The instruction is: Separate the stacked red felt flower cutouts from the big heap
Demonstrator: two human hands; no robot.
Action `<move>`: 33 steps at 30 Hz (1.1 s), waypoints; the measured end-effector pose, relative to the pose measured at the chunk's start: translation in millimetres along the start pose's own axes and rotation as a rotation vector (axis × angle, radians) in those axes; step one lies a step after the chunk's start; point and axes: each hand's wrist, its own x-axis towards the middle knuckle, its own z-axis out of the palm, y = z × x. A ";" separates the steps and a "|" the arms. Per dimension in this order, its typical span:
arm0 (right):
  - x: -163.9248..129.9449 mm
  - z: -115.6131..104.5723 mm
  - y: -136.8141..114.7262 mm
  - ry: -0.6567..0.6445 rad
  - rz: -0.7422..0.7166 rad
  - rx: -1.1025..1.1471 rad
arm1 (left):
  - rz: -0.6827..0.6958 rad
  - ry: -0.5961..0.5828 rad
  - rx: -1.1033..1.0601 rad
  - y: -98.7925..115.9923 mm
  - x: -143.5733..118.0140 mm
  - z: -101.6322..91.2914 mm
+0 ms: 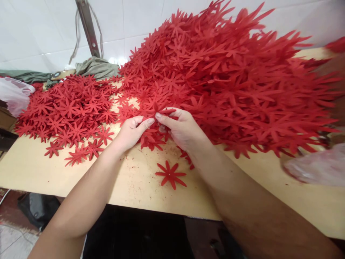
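Note:
My left hand (pixel 132 131) and my right hand (pixel 182 129) meet at the middle of a tan tabletop (pixel 134 183). Together their fingertips pinch a red flower-shaped cutout (pixel 155 109) at the foot of a big heap of the same red cutouts (pixel 229 75). Several loose cutouts lie under my hands. A single red cutout (pixel 170 174) lies flat on the bare table just in front of my right wrist. To the left spreads a flatter layer of red cutouts (pixel 70 111).
A white tiled wall rises behind the table with a metal bar (pixel 87 27) leaning against it. Grey-green cloth (pixel 95 67) lies at the back. Clear plastic bags sit at the far left (pixel 14 95) and at the right edge (pixel 318 167).

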 end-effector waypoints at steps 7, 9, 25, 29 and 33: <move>1.0 -2.2 -2.8 0.046 -0.053 -0.082 | 0.180 0.417 0.156 -8.6 11.4 -14.4; -0.3 -2.1 -2.8 0.035 -0.070 -0.117 | 0.251 0.522 0.240 -8.2 12.0 -18.6; -6.2 -0.1 -1.5 -0.225 -0.048 -0.082 | -0.117 0.091 -0.203 5.7 -1.1 -2.3; -6.6 0.1 -1.1 -0.242 -0.029 -0.080 | -0.124 0.113 -0.227 6.5 -0.5 -2.6; -6.8 2.3 -0.2 -0.194 -0.060 -0.134 | -0.037 0.255 -0.209 5.0 2.9 1.5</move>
